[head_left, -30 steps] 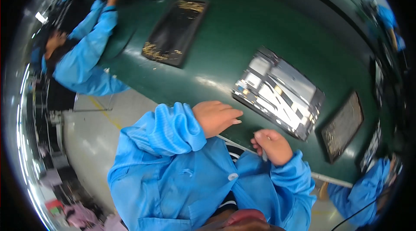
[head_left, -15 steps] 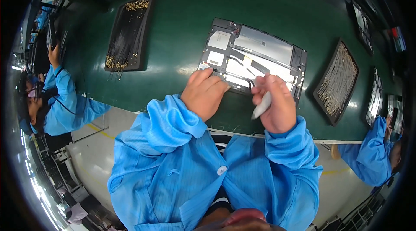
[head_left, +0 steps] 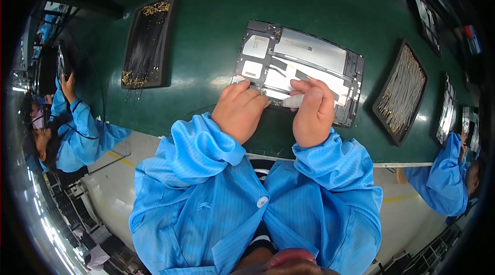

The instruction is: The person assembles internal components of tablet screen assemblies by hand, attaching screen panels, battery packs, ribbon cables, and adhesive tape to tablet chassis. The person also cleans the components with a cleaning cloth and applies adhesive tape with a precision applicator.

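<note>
An opened tablet (head_left: 309, 45) lies on the green table with its battery, boards and black ribbon cables exposed. Curled over its near left corner is my left hand (head_left: 240, 112), fingertips and thumb pressed on the edge. A thin dark wire (head_left: 201, 110) sticks out to the left of that hand; its other end is hidden. My right hand (head_left: 313, 112) pinches a small white tapered tool (head_left: 293, 101) whose kind I cannot make out. The tool's tip points left, at the tablet's near edge beside my left thumb.
To the left stands a dark tray (head_left: 147, 43) of black wires with gold ends. Another tray (head_left: 402, 92) on the right holds grey wires. More opened tablets (head_left: 446, 110) lie farther right. Co-workers in blue sit at left (head_left: 82, 133) and right (head_left: 438, 182).
My right hand has shifted left, and the white tool has swung from pointing down to pointing left at the tablet's edge. The thin wire now shows beside my left hand, which stays at the corner.
</note>
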Tool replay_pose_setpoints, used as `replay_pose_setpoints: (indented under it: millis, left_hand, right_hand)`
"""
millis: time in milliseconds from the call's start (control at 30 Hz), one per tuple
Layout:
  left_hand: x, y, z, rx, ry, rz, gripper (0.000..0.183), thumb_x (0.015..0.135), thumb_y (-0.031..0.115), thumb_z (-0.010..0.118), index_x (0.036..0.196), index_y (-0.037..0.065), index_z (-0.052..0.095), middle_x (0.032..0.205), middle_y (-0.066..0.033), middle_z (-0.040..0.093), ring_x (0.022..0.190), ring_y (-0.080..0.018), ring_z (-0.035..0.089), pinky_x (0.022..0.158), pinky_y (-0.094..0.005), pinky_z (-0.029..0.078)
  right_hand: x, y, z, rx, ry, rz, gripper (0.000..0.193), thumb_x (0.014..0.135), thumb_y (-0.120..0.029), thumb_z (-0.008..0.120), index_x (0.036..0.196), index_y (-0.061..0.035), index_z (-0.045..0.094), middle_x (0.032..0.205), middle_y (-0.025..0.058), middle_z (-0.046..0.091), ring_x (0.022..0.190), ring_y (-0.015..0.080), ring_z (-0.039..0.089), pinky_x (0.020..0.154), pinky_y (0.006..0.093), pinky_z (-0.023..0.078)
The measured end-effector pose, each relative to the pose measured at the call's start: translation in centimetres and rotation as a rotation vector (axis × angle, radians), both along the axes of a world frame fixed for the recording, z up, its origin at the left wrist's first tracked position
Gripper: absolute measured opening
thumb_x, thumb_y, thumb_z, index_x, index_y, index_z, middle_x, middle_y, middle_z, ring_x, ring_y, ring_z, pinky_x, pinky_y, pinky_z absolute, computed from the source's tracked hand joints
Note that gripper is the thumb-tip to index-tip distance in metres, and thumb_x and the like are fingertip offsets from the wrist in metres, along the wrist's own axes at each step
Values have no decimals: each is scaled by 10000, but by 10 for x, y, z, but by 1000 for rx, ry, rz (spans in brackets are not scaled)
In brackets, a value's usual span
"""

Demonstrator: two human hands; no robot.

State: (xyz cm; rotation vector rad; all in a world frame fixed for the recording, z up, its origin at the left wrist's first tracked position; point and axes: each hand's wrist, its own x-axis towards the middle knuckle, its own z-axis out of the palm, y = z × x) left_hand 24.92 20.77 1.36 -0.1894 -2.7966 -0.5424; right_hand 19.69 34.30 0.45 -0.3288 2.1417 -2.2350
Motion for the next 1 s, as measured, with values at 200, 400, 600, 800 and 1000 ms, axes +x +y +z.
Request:
replay_pose_setpoints:
  millis: [200, 400, 600, 800, 1000]
  left_hand:
    - [0, 0, 1, -35, -18, 7, 173, 628, 70, 607, 799, 75, 583, 814, -64, 555, 876, -275, 487, 779, -369, 365]
    - [0, 0, 3, -58, -22, -1, 156, 641, 91, 594, 797, 84, 587, 814, -53, 561, 873, -259, 491, 782, -365, 363]
    - [-1, 2, 6, -93, -50, 8, 148, 651, 104, 582, 797, 84, 589, 813, -54, 569, 875, -252, 494, 779, -357, 365]
    - [-2, 1, 6, -87, -57, -4, 161, 642, 90, 577, 803, 81, 587, 822, -56, 570, 875, -258, 497, 788, -362, 364]
    - [2, -2, 6, -100, -85, 4, 202, 678, 94, 470, 852, 73, 569, 871, -66, 559, 933, -271, 467, 826, -360, 334]
  right_hand:
    - [0, -1, -7, 83, 81, 18, 225, 847, -214, 413, 929, -17, 486, 830, 88, 572, 738, 152, 537, 665, 256, 419]
    - [0, -2, -7, 21, 35, 45, 216, 846, -211, 417, 922, -24, 492, 842, 93, 570, 722, 151, 534, 659, 257, 419]
    - [-1, -2, -8, 8, 44, 59, 215, 847, -204, 416, 953, -22, 460, 842, 95, 575, 717, 152, 533, 657, 257, 418]
    - [-2, -2, -4, -7, 23, 58, 221, 838, -214, 435, 896, -6, 486, 810, 112, 576, 715, 171, 542, 659, 260, 416]
    - [-15, -10, 28, 472, 239, 359, 233, 778, -256, 479, 736, -42, 560, 685, 137, 552, 624, 297, 540, 555, 332, 432]
